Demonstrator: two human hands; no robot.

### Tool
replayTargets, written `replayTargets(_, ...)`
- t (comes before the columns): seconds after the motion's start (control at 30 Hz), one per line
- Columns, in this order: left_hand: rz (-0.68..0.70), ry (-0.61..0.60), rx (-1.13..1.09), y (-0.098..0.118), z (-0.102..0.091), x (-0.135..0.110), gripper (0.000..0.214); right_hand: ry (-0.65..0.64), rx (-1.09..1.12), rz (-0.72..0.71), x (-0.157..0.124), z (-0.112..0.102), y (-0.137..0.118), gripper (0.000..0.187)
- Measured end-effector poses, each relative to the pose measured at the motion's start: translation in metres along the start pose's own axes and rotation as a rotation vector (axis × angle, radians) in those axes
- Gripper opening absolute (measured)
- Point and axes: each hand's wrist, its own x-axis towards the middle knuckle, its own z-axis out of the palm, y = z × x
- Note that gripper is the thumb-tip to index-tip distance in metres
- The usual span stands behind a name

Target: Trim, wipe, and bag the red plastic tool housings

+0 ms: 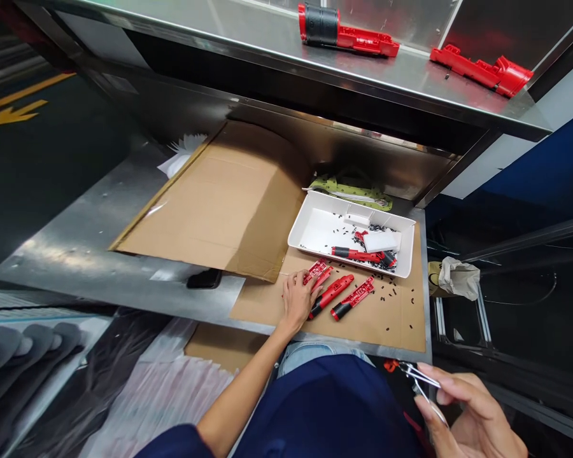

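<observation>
My left hand [297, 299] lies on the cardboard sheet [386, 318], fingers spread and resting on a red plastic shell part [318, 273]. Two more red parts lie just right of it: one with a black tip [332, 294] and an open half-shell [353, 298]. My right hand [463, 413] is low at the frame's bottom right, off the bench, fingers pinched on metal tweezers [417, 375] with an orange tip. A white tray [315, 222] behind holds a red-and-black screwdriver [360, 255], a white block and small black screws.
Loose black screws dot the cardboard near the tray. A large bent cardboard sheet [219, 203] covers the metal bench to the left, with a black phone [204, 278] at its edge. Two red housings [344, 35] [482, 69] sit on the upper steel shelf. A crumpled bag [456, 277] hangs right.
</observation>
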Motion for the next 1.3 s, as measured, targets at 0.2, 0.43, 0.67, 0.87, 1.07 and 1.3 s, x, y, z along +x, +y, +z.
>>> replayTargets(0.2, -0.112, 0.099, -0.264, 0.000, -0.022, -0.014, 0.028, -0.001, 0.023, -0.017, -0.002, -0.004, 0.003, 0.035)
replayTargets(0.43, -0.395, -0.111, -1.021, 0.033, -0.088, -0.027, 0.063, -0.020, 0.052, 0.028, -0.003, -0.002, 0.006, 0.034)
replayTargets(0.67, -0.579, -0.671, -1.853, 0.110, -0.104, -0.035, 0.044, -0.081, 0.037, 0.082, -0.007, 0.006, 0.004, 0.032)
replayTargets(0.87, -0.485, -0.848, -1.828, 0.138, -0.094, -0.045, 0.038, -0.096, 0.064, 0.043, -0.010, 0.006, 0.001, 0.038)
replayTargets(1.07, -0.399, -0.925, -1.758, 0.156, -0.106, -0.051, 0.048, -0.136, 0.041, -0.053, -0.006, 0.009, 0.000, 0.031)
replayTargets(1.3, -0.527, -0.867, -1.723, 0.169, -0.106, -0.055, 0.045, -0.086, 0.045, -0.035, -0.006, 0.018, -0.014, 0.028)
